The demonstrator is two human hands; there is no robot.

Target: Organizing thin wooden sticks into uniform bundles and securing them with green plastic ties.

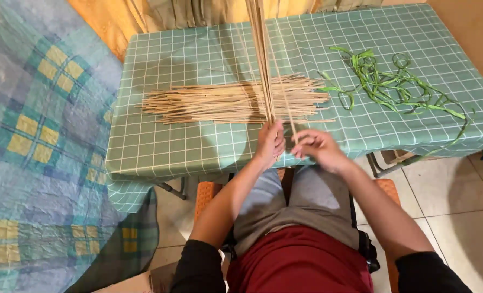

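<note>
Both hands work nearest: left hand (pixel 270 142) clamped on an upright bundle of thin sticks (pixel 262 59), right hand (pixel 316 147) pinching one strand beside it. Beyond them, most loose sticks (pixel 225 102) remain ungathered, seemingly.

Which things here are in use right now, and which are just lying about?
In use:
left hand gripping upright stick bundle
right hand pinching single thin stick

Lying about:
stick pile on checked tablecloth
green strips
plaid blanket
</note>
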